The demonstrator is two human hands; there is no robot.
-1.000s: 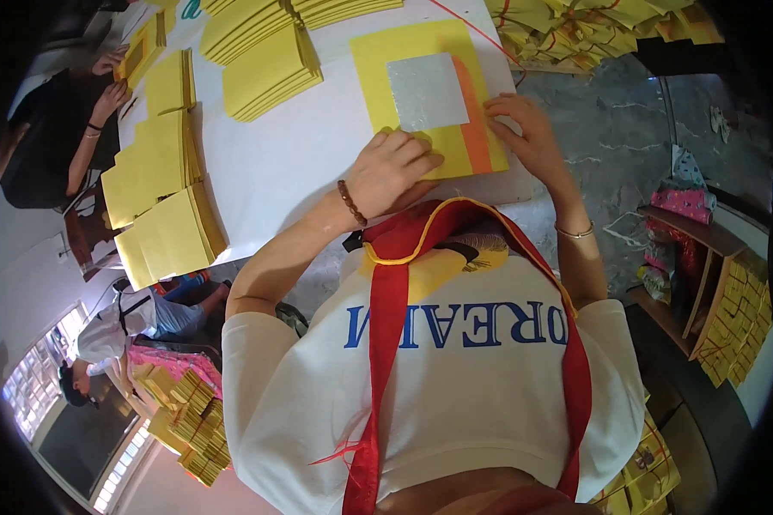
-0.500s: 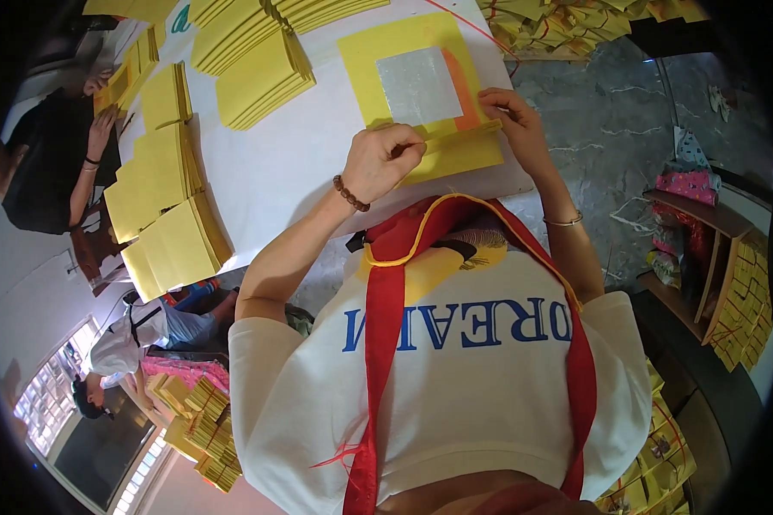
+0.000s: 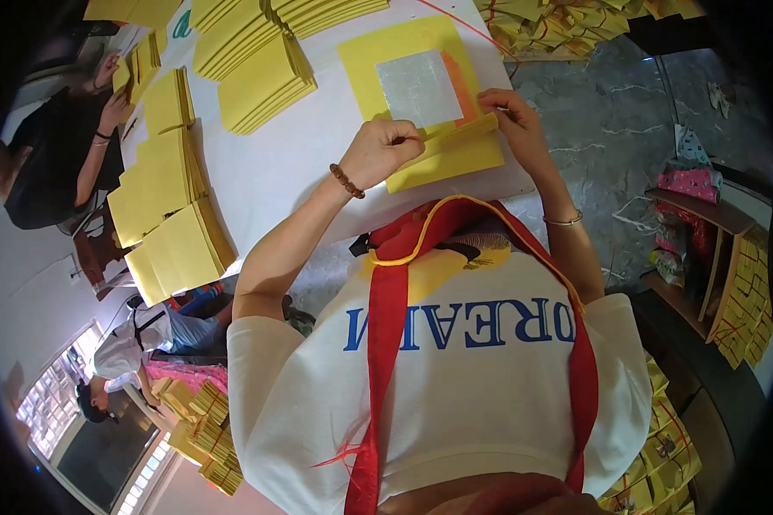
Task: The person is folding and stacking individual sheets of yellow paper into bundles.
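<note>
A yellow paper sheet (image 3: pixel 451 167) lies at the table's near right edge. On it is a silver square (image 3: pixel 416 87), with an orange patch (image 3: pixel 461 81) along its right side. Across the sheet's nearer part runs a raised, narrow paper fold (image 3: pixel 459 132). My left hand (image 3: pixel 380 153) is closed, its thumb and finger pinching the fold's left end. At the other end, my right hand (image 3: pixel 514 122) has curled fingers holding the fold by the sheet's right edge. The fingertips' exact grip there is partly hidden.
Fanned stacks of yellow paper (image 3: pixel 262 90) stand on the white table (image 3: pixel 288 163), with more piles (image 3: pixel 159 184) along its left edge. A co-worker (image 3: pixel 56 167) handles yellow paper at the left. Bundled yellow paper (image 3: pixel 558 30) lies beyond the table, and a wooden shelf unit (image 3: pixel 713 249) stands right.
My left hand has shifted slightly left and nearer, still pinching the fold. The fold now looks a little looser and wider. The co-worker's hands have lifted a piece of yellow paper.
</note>
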